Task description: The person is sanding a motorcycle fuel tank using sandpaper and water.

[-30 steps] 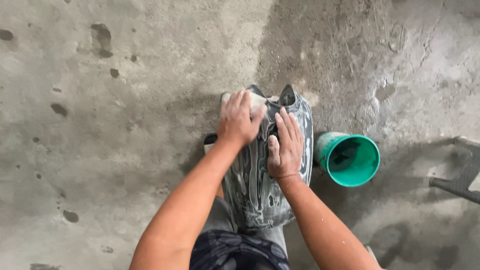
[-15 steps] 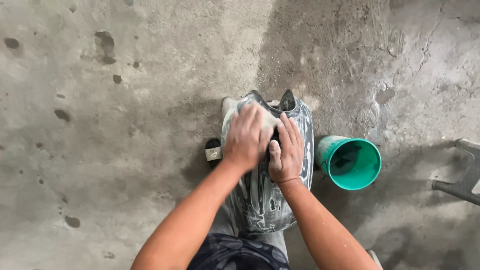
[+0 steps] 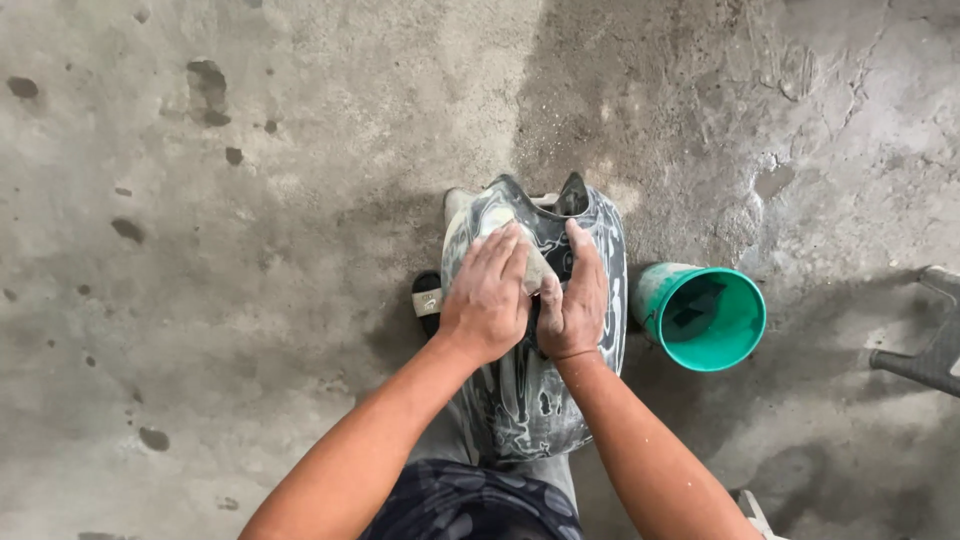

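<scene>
On the floor, place: the curved grey panel (image 3: 530,400), streaked dark and pale, lay lengthwise over the person's lap, its notched far end resting towards the concrete floor (image 3: 250,250).
Left hand: the left hand (image 3: 487,298) pressed flat on the panel's upper part, fingers (image 3: 500,250) stretched out and close together over a small pale pad (image 3: 540,268); whether they gripped it or only pushed on it I could not tell.
Right hand: the right hand (image 3: 574,300) lay beside the left, touching it, fingers extended along the panel, holding nothing that showed.
Change: half a second before, the left hand sat a little nearer the panel's far end; it had drawn back towards the body, while the right had hardly shifted.
Meaning: the pull-back read as one stroke of rubbing the surface, with the right hand steadying.
Nearby: a green bucket (image 3: 705,318) stood just right of the panel; a dark sandal (image 3: 427,300) showed at its left edge.
</scene>
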